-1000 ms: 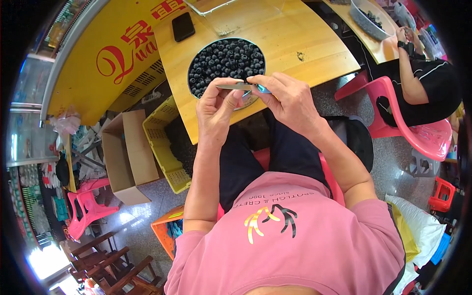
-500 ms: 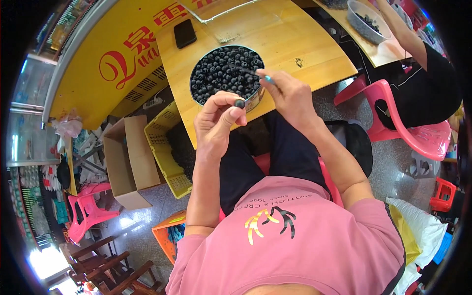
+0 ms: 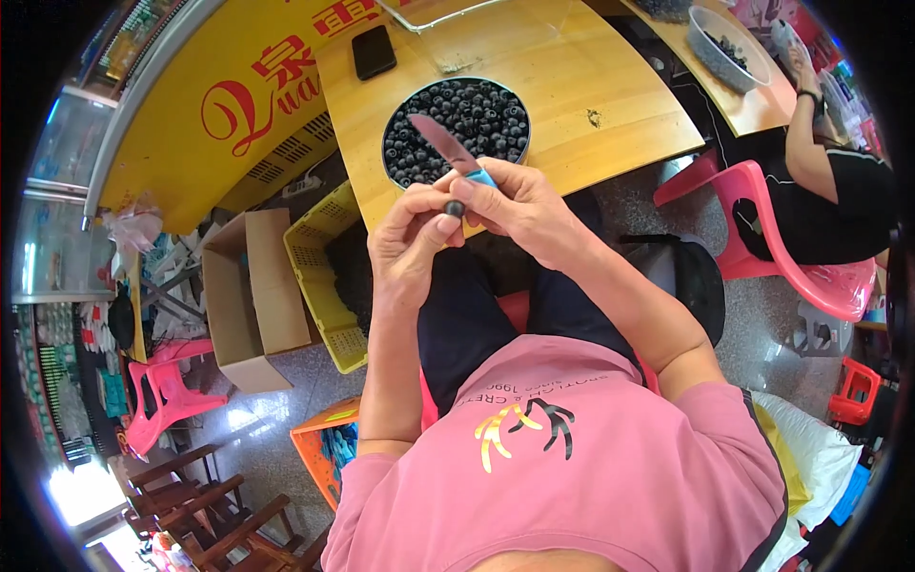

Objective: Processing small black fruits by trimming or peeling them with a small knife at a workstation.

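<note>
My left hand (image 3: 405, 238) pinches a small round dark piece (image 3: 455, 208), like a berry or nut, between thumb and fingers. In my right hand (image 3: 526, 205) is a small knife (image 3: 444, 143) with a blue handle, its blade pointing up and to the left. The hands meet just in front of a round tub (image 3: 529, 133) on the table, and the knife's handle end is close beside the piece. Many similar dark round pieces (image 3: 491, 110) fill the tub. Whether the blade's edge touches the held piece, I cannot tell.
The wooden table (image 3: 591, 71) also bears a black phone (image 3: 374, 51). At its left stand a yellow crate (image 3: 351, 355) and a cardboard box (image 3: 233, 305). To the right, another person (image 3: 810, 210) sits on a pink chair (image 3: 810, 281) near a clear bowl (image 3: 724, 62).
My right hand has come left and down to meet my left hand, turning the knife so its blade now shows over the tub. The other person's arm has shifted down.
</note>
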Motion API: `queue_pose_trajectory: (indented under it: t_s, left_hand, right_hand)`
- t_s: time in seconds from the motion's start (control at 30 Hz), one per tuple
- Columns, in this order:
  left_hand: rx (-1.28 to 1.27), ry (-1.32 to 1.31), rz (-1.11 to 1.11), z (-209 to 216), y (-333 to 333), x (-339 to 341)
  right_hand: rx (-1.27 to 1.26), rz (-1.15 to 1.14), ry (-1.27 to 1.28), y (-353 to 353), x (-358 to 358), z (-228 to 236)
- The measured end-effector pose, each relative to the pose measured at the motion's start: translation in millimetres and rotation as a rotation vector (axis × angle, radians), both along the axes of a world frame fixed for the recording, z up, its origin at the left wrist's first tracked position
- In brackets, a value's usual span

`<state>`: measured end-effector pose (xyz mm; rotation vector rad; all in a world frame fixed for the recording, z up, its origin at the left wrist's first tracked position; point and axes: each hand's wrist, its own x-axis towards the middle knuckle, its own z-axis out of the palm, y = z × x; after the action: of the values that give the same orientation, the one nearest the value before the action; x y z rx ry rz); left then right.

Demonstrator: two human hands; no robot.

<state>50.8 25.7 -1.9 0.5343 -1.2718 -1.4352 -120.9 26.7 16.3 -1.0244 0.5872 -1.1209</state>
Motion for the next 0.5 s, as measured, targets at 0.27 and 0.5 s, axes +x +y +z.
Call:
queue_pose_trajectory:
  t_s: [0.27,0.5]
  left_hand:
    - [0.155,-0.417,0.557,-16,13,81]
    - [-0.270,-0.839,0.648,-11,-13,56]
  right_hand:
    - [-0.084,-0.340,0.361,-9,-39,1]
    - [0.010,-0.527,0.403,-11,-88,-16]
